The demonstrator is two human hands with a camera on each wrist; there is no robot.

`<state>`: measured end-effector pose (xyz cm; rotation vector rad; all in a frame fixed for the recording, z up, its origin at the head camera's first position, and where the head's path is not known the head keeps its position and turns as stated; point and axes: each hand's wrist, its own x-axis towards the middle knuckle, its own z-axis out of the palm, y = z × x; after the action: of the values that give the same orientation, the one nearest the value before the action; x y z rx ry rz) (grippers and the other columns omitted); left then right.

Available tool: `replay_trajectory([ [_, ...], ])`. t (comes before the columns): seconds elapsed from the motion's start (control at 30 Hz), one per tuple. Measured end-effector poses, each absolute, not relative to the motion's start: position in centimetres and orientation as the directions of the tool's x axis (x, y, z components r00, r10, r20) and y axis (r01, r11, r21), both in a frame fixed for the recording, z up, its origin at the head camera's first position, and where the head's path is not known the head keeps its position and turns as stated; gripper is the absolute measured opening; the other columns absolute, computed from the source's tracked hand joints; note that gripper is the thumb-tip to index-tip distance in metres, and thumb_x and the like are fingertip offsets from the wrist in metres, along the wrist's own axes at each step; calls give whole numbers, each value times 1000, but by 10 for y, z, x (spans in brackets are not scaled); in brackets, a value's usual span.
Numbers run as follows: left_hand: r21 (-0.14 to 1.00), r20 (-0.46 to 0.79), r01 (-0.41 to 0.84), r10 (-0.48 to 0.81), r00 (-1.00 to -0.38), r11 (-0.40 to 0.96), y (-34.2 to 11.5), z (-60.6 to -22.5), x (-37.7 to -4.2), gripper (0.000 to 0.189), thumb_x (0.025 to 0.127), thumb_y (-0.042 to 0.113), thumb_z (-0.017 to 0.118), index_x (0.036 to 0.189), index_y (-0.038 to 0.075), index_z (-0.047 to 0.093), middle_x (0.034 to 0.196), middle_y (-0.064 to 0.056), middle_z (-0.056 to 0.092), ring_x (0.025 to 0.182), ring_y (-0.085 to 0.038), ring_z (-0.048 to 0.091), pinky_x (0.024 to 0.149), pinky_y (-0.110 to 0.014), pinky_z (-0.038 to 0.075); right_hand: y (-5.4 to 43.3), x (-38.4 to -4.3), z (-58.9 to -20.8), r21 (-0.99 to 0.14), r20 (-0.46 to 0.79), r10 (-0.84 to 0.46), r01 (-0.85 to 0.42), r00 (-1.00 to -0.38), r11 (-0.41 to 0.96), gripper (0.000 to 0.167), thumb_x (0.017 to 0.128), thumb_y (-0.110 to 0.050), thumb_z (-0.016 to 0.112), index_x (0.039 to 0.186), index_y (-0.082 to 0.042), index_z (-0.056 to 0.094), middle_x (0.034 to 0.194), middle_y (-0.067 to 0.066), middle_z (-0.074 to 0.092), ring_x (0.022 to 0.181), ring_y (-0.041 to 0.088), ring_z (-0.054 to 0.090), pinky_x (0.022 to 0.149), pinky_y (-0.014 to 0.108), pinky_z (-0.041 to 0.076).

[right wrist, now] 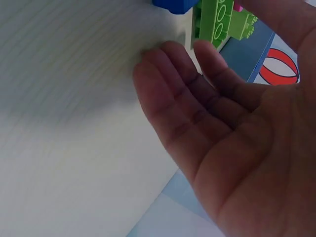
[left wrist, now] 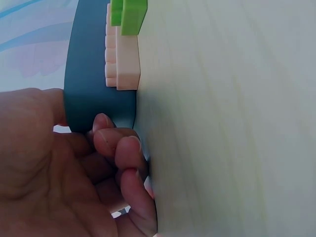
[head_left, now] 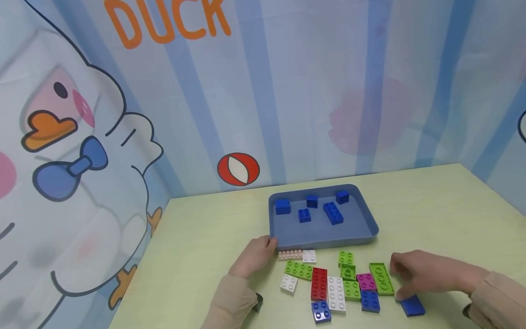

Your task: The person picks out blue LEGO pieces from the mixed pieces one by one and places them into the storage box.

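Note:
My left hand grips the near left corner of a blue-grey tray; in the left wrist view the thumb is at the tray's rim and the fingers curl by its outer wall. My right hand is over the table at the right, its fingers loosely bent and holding nothing. Its thumb is at the edge of a flat blue brick; whether they touch I cannot tell. Left of its fingers lies a lime green brick on its side. Several blue bricks lie in the tray.
Loose bricks lie in front of the tray: a red brick, a long white brick, a magenta brick, a pale pink brick, more green and white ones, and a blue brick. A printed curtain hangs behind the table.

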<state>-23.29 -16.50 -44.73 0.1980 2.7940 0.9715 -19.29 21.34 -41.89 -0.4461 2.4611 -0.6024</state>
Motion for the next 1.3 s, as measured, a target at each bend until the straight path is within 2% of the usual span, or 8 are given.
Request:
replay_trajectory([
  [0.2,624,-124,64,180,-976,779,-166,-449,-234,44,99,33,35,114,0,60,112,-18,62,92,-25,60,84,-44,46,215,-188,-426,-586,-410,-527,-227,-744,777,22,75,-23,75,82,-15,56,71,-1,51,64,13,44,56,28,33],
  [0.37,627,-119,73,188,-975,775,-165,-449,-234,44,99,33,35,113,0,60,111,-18,62,90,-23,60,84,-44,46,216,-185,-430,-580,-389,-546,-263,-742,771,18,73,-13,72,79,-17,55,67,-3,50,57,9,44,52,24,33],
  [0.7,629,-124,64,181,-976,775,-164,-446,-233,43,99,32,35,112,0,61,109,-17,63,87,-22,59,82,-43,46,224,-184,-429,-636,-368,-593,-271,-716,722,19,78,-27,73,82,-18,56,69,-4,51,60,6,45,54,25,34],
  [1.03,623,-121,67,181,-976,779,-165,-445,-232,42,99,32,35,110,1,61,109,-17,63,87,-22,59,83,-43,46,235,-178,-425,-662,-341,-648,-314,-681,680,17,90,-36,59,82,-21,56,68,-11,50,60,2,45,53,24,34],
  [1.3,621,-123,66,180,-976,781,-165,-445,-232,43,99,32,35,112,0,61,109,-17,63,88,-23,59,83,-43,46,240,-169,-419,-651,-437,-601,-226,-669,725,16,85,-33,66,91,-21,59,76,-1,53,66,7,45,55,28,34],
])
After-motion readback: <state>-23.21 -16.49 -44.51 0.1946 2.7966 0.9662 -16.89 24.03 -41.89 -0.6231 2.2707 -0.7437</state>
